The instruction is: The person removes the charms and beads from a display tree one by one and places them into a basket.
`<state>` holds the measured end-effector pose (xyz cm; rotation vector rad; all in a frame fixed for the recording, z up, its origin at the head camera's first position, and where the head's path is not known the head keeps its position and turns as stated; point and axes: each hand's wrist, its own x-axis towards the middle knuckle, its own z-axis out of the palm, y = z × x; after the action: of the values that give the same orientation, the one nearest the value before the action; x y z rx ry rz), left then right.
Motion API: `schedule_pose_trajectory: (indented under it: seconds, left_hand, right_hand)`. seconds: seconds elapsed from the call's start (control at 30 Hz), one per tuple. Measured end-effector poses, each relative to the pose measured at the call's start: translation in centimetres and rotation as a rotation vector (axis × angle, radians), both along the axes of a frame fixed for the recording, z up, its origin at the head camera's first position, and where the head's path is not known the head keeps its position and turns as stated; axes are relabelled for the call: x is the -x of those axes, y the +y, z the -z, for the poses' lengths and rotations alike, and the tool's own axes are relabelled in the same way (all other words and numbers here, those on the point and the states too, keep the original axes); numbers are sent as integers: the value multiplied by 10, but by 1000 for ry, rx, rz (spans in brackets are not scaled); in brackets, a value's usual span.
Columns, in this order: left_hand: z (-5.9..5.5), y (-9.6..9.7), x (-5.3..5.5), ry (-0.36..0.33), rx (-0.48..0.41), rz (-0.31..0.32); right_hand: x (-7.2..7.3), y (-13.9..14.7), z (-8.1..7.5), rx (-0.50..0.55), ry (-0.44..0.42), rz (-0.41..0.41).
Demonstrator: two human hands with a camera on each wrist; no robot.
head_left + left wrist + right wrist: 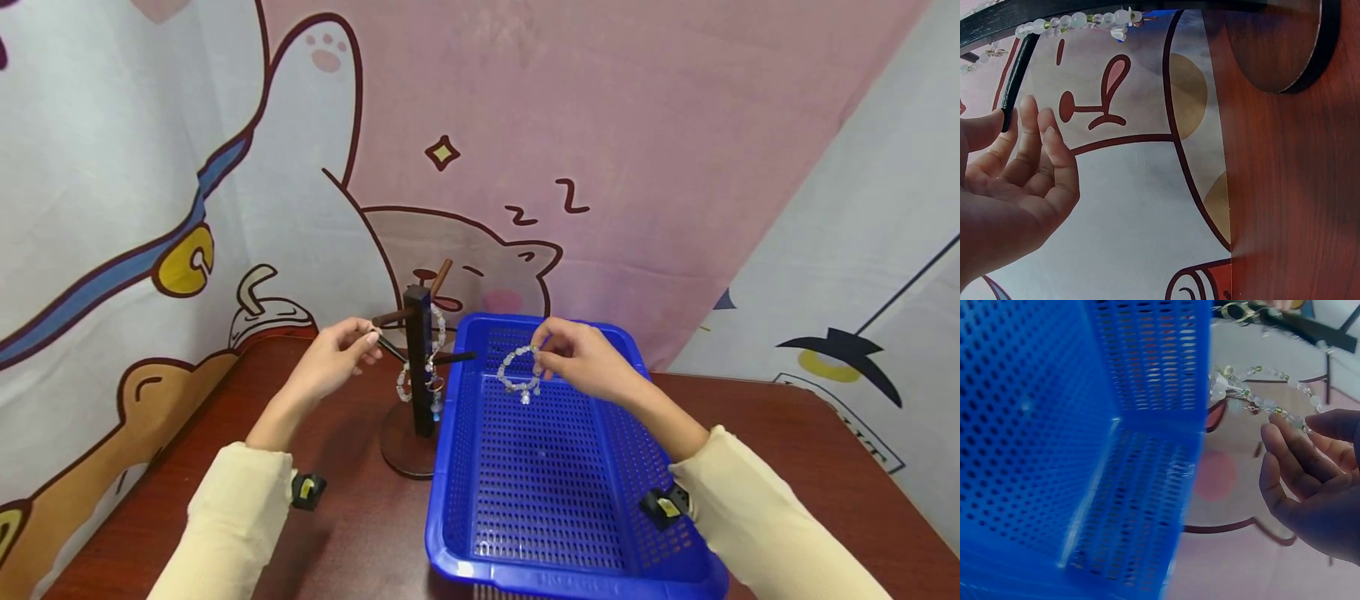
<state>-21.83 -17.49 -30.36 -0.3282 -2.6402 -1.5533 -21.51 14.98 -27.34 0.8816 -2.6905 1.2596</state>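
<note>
Head view faces forward and down; closer wrist views share the stand [419, 367], at twelve o'clock in the left, one in the right.

glossy plastic basket [551, 492], glassy bracelet [516, 386]

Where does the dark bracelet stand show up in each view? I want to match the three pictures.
Head: the stand is upright, just left of centre.
Left wrist: its post runs along the top edge; its round base is at upper right.
Right wrist: its post slants across the upper right corner.
Shared landmark: the printed bear face, only partly visible in right wrist.
</note>
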Motion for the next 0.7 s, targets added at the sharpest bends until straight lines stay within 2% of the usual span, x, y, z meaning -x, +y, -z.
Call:
schedule_pose_trajectory:
  seconds: [0.13,0.33,0.53,0.7]
  left_hand:
    - [2,0,1,-1,-7,0]
    - [3,-1,0,34,-35,24]
    - [3,0,2,1,-10,5]
    - [3,1,3,-12,-8,-4]
  right_hand:
    - [7,2,19,-11,-12,21]
    - [15,1,42,-35,-49,21]
    - [18,-3,58,-83,-88,26]
    - [19,-6,65,-101,-93,24]
